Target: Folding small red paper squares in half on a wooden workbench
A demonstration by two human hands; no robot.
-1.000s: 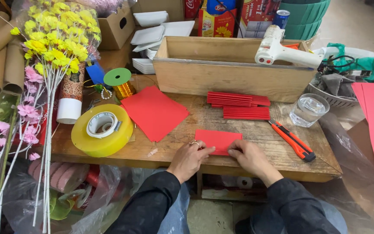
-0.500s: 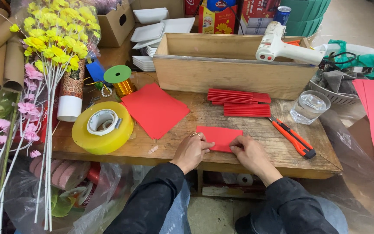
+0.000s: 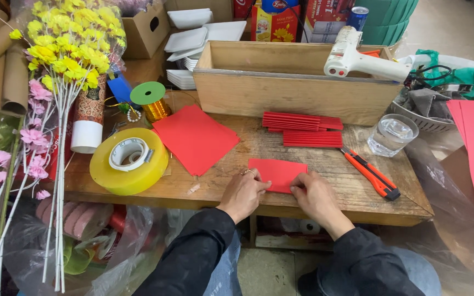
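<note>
- your left hand (image 3: 243,193) is pressing its fingertips down on the near left edge of a small red paper sheet (image 3: 278,173), fingers curled, a ring showing on one finger.
- your right hand (image 3: 316,196) is pinching the sheet's near right corner, fingers bent over the edge.
- the red sheet is lying flat on the wooden tabletop (image 3: 325,181) just ahead of both hands, near the tabletop's front edge.
- to the left of your left hand, a larger red paper sheet (image 3: 196,137) is lying flat, and further left a wide roll of yellow tape (image 3: 129,161) is sitting.
- beyond your hands, stacks of pleated red paper (image 3: 303,129) are resting in front of a long wooden box (image 3: 297,87), with a white glue gun (image 3: 363,57) lying across the box's rim.
- to the right of your right hand, an orange utility knife (image 3: 371,174) is lying, and past it a clear glass of water (image 3: 392,135) is standing.
- far to your left, yellow artificial flowers (image 3: 69,38) are standing up.
</note>
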